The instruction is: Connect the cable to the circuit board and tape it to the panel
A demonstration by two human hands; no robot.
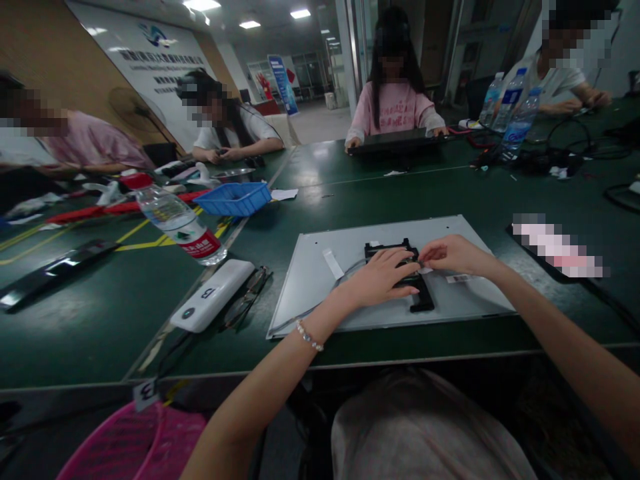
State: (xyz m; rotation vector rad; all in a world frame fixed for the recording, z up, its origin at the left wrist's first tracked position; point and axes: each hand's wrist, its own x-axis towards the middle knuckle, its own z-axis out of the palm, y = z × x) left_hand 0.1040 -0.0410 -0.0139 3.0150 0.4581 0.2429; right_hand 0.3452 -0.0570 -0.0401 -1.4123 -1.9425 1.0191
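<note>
A pale flat panel [310,267] lies on the green table before me, with a black plastic bracket [424,297] on its middle. My left hand [383,277] rests over the bracket, fingers stretched out and thumb apart, covering much of it. At the bracket's right side, my right hand [447,255] has its thumb and fingertips pinched together; what they hold is too small to make out. A thin grey cable [300,315] runs along the panel, passes under my left wrist and reaches toward the bracket. A white strip [333,264] and a barcode label [457,279] are on the panel.
Left of the panel are eyeglasses [246,297], a white power bank [214,295], a water bottle [183,223] and a blue tray [235,199]. A phone [555,250] lies right. Bottles [523,127] and cables stand farther back. Several people sit around the table. A pink basket [135,443] is below.
</note>
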